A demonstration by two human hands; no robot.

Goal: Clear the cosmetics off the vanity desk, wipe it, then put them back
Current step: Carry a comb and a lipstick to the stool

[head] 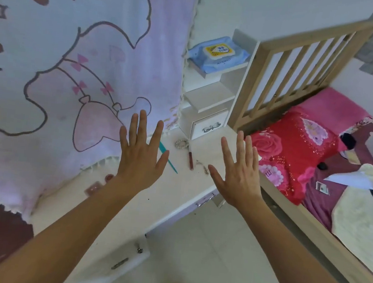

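White smooth vanity desk (168, 192) under two spread, empty hands

Left hand (141, 152) and right hand (239, 173) are held palm-down over the desk, fingers straight and wide apart, gripping nothing. Between them lie a thin teal plastic stick (171, 164), a slim dark-red lip tube (190, 160) and a silvery beaded ring (181, 143). Near the left wrist sit small pink compacts (93, 189). A soft blue pack of wet wipes (218, 53) lies on the white upper shelf (214, 75).

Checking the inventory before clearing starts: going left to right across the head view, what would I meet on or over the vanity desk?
Pink compact → round red pot → left hand → teal stick → red lip tube → right hand.
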